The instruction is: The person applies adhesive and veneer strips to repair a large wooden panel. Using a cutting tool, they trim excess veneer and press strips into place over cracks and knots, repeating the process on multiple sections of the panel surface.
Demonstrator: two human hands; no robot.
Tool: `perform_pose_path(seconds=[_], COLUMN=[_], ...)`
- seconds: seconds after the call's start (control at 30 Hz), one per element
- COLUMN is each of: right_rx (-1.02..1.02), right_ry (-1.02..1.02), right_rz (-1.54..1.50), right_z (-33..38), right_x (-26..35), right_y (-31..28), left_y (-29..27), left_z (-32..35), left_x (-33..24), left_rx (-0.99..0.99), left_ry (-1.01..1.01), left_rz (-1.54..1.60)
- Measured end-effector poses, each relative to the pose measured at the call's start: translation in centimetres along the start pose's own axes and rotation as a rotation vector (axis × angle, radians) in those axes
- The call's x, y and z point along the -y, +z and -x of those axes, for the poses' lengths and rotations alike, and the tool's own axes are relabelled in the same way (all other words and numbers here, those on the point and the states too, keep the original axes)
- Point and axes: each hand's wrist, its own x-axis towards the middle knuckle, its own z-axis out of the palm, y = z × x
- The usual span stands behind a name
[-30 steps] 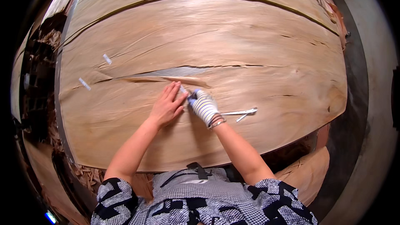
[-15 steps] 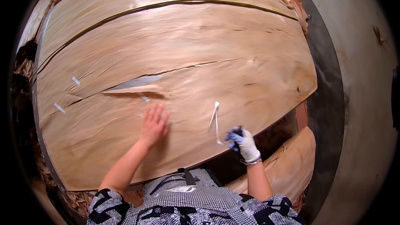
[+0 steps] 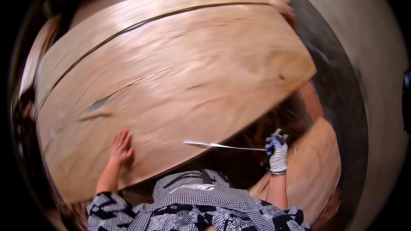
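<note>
A large sheet of pale wood veneer [image 3: 205, 60] spreads out in front of me, blurred by motion. Bare and with its fingers stretched out, my left hand [image 3: 122, 147] rests on the veneer's near left part. Beyond it, a long split [image 3: 100, 104] runs through the sheet, and a grey surface shows through the gap. My right hand [image 3: 277, 150], in a white and blue glove, is closed beyond the sheet's near right edge. From its fingers a long white tape strip [image 3: 227, 146] stretches left over the veneer. A small object, too blurred to name, sticks out above those fingers.
A dark narrow band [image 3: 145, 23] crosses the far part of the sheet. Another curved veneer piece [image 3: 317, 167] lies at my right, with torn scraps in the dark gap beside it. Farther right are a dark grey strip [image 3: 338, 72] and a paler floor [image 3: 368, 51].
My right hand has moved right, off the veneer, and the tape strip now stretches out from it. My left hand has shifted left and nearer. The whole view has turned.
</note>
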Motion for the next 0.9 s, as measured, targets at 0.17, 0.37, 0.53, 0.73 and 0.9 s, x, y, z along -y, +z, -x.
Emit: perform_pose_path(seconds=[0.17,0.37,0.53,0.73,0.9], right_rx=[-0.235,-0.433,-0.461,-0.651,-0.713], right_ry=[0.064,0.091,0.024,0.132,0.085], right_rz=[-0.014,-0.126,-0.169,-0.046,-0.121], right_z=[-1.8,-3.5,-7.4,-13.3,-14.0], right_x=[-5.2,-10.2,-9.6,-5.4,-6.8], right_y=[-7.0,-14.8,-15.4,-25.2,-28.4], left_y=[-0.4,1.1,8.2,12.4,13.9], left_z=[-6.6,-14.5,-29.3,-46.5,-53.0], left_x=[3.6,0.0,-14.4,-39.8,-49.7], left_rx=[0.376,0.152,-0.057,-0.148,-0.051], left_ry=[-0.168,-0.385,0.072,0.621,0.673], left_rz=[-0.130,-0.306,-0.105,-0.022,0.108])
